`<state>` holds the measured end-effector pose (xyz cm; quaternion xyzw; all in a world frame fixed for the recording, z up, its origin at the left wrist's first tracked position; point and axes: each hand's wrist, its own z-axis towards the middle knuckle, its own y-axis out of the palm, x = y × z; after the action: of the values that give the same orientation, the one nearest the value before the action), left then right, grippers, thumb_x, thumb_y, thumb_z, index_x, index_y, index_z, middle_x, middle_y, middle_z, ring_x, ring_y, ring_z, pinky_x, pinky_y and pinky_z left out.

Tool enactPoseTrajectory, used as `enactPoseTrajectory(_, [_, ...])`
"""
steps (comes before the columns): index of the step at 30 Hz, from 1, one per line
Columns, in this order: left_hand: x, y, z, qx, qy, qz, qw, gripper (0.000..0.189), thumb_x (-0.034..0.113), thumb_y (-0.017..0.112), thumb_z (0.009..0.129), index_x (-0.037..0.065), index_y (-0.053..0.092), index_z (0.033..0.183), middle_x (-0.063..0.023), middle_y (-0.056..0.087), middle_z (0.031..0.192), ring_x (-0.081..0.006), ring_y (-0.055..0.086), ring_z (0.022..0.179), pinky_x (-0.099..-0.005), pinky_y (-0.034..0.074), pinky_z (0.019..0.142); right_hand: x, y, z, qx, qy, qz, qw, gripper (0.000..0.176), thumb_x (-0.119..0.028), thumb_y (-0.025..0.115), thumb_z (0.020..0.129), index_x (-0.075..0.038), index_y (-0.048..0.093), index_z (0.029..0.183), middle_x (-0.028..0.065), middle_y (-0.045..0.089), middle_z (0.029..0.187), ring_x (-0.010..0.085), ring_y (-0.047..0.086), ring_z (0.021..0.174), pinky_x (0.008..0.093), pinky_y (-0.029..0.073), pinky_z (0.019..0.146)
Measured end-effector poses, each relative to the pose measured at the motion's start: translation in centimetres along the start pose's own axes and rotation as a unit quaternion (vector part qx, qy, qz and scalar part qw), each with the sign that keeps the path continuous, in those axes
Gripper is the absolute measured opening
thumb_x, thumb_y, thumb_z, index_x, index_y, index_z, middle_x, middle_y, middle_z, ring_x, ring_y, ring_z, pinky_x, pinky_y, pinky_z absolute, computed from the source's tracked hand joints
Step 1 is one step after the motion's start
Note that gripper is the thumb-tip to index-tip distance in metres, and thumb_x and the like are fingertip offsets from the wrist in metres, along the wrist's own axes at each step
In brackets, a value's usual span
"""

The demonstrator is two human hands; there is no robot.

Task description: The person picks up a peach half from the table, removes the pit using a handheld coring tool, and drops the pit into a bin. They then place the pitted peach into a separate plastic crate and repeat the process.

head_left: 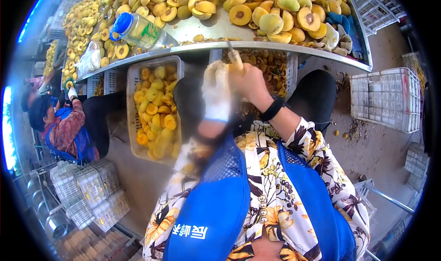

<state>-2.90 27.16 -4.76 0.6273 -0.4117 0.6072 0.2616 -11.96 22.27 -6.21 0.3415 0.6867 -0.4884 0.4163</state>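
The right grip (250,84), bare with a black wristband, is closed round a knife (235,59) just below the tabletop (220,29) edge. The left grip (217,93), white-gloved and blurred, is right beside it; what it holds is unclear. Peach halves (271,13) cover the tabletop beside a bottle (138,30). A crate (131,84) of halves stands to the left.

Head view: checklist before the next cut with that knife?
1. Right hand grip on wooden-handled knife: ok, closed round handle.
2. Left hand in white glove holding fruit: cannot tell, blurred.
3. Blade clear of the glove: cannot tell.
4. White plastic crate of yellow fruit halves within reach: ok, beside left knee.
5. Clear blue-capped bottle stable on steel table: not ok, lying near edge.
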Motion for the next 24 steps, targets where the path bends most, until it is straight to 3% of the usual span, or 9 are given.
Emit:
enactPoseTrajectory(2, [-0.1,-0.6,0.4,0.025,-0.111,-0.135,0.984,0.037,0.031,0.052,0.093,0.005,0.053,0.119,-0.0101,0.057,0.113,-0.0162,0.054,0.1,-0.029,0.043,0.085,1.5,1.8,0.1,-0.02,-0.103,-0.163,0.981,0.02,-0.019,0.061,0.077,0.0,0.057,0.081,0.022,0.061,0.069,0.0372,0.06,0.062,0.0439,0.049,0.059])
enactPoseTrajectory(3, [-3.0,-2.3,1.2,0.025,-0.029,-0.02,0.999,0.04,0.038,0.051,0.091,0.006,0.054,0.115,-0.0095,0.057,0.111,-0.0168,0.055,0.099,-0.0318,0.044,0.083,1.0,2.2,-0.2,-0.043,-0.134,-0.241,0.96,0.018,-0.018,0.06,0.078,-0.002,0.054,0.079,0.0219,0.06,0.067,0.0382,0.06,0.061,0.0456,0.048,0.058])
enactPoseTrajectory(7, [-1.6,-10.1,2.7,0.153,-0.08,-0.202,0.964,0.032,0.019,0.063,0.083,0.006,0.056,0.111,-0.0098,0.06,0.101,-0.0199,0.059,0.092,-0.0334,0.051,0.073,1.9,1.6,-1.2,-0.076,-0.138,-0.241,0.958,0.019,-0.022,0.057,0.081,-0.003,0.054,0.08,0.0186,0.061,0.065,0.0361,0.061,0.061,0.0451,0.049,0.054])
enactPoseTrajectory(12, [-5.1,-20.8,7.3,0.161,0.032,0.094,0.982,0.033,0.002,0.064,0.083,-0.001,0.055,0.115,-0.0085,0.057,0.11,-0.0148,0.053,0.101,-0.0257,0.045,0.091,7.9,0.9,0.9,-0.024,-0.092,-0.362,0.927,0.018,-0.027,0.057,0.081,-0.009,0.058,0.081,0.0124,0.062,0.062,0.0292,0.064,0.059,0.0396,0.049,0.046])
enactPoseTrajectory(15, [1.4,-13.7,9.3,0.082,0.053,0.048,0.994,0.037,0.007,0.063,0.085,-0.001,0.053,0.119,-0.0075,0.057,0.111,-0.0142,0.054,0.1,-0.0251,0.043,0.091,8.7,0.5,1.4,-0.058,-0.118,-0.334,0.933,0.011,-0.019,0.053,0.083,-0.011,0.061,0.081,0.0082,0.06,0.057,0.0229,0.059,0.046,0.037,0.048,0.042])
enactPoseTrajectory(17, [0.4,-9.1,13.6,-0.029,0.148,0.082,0.985,0.045,0.016,0.066,0.083,0.002,0.052,0.124,-0.0092,0.057,0.118,-0.0157,0.055,0.104,-0.0264,0.043,0.092,5.6,-1.1,0.2,-0.037,-0.145,-0.31,0.939,0.019,-0.022,0.047,0.085,-0.004,0.051,0.078,0.0198,0.057,0.056,0.0378,0.057,0.05,0.0471,0.047,0.047])
enactPoseTrajectory(19, [4.8,-2.5,14.9,-0.107,0.288,0.339,0.889,0.058,0.027,0.071,0.074,0.006,0.052,0.124,-0.0156,0.056,0.122,-0.0227,0.054,0.111,-0.0327,0.041,0.095,4.0,-2.2,-0.2,-0.039,-0.137,-0.221,0.965,0.018,-0.016,0.059,0.076,-0.005,0.048,0.084,0.02,0.057,0.06,0.0386,0.057,0.054,0.0474,0.047,0.05])
enactPoseTrajectory(21, [3.8,3.0,18.1,-0.19,0.289,0.482,0.805,0.068,0.038,0.064,0.072,0.017,0.043,0.133,-0.0206,0.052,0.12,-0.0375,0.053,0.104,-0.0404,0.044,0.091,3.4,-3.1,-0.5,-0.048,-0.102,-0.182,0.977,0.02,-0.014,0.06,0.076,-0.005,0.048,0.089,0.0205,0.057,0.062,0.0397,0.057,0.057,0.0477,0.046,0.054])
enactPoseTrajectory(24, [3.6,10.0,19.4,-0.241,0.205,0.571,0.758,0.073,0.026,0.064,0.072,0.023,0.033,0.138,-0.0245,0.046,0.123,-0.0409,0.051,0.109,-0.0436,0.043,0.092,4.8,-4.4,-0.6,-0.015,-0.172,-0.182,0.968,0.021,-0.014,0.059,0.076,-0.005,0.048,0.091,0.0204,0.057,0.06,0.0401,0.057,0.056,0.0485,0.046,0.053])
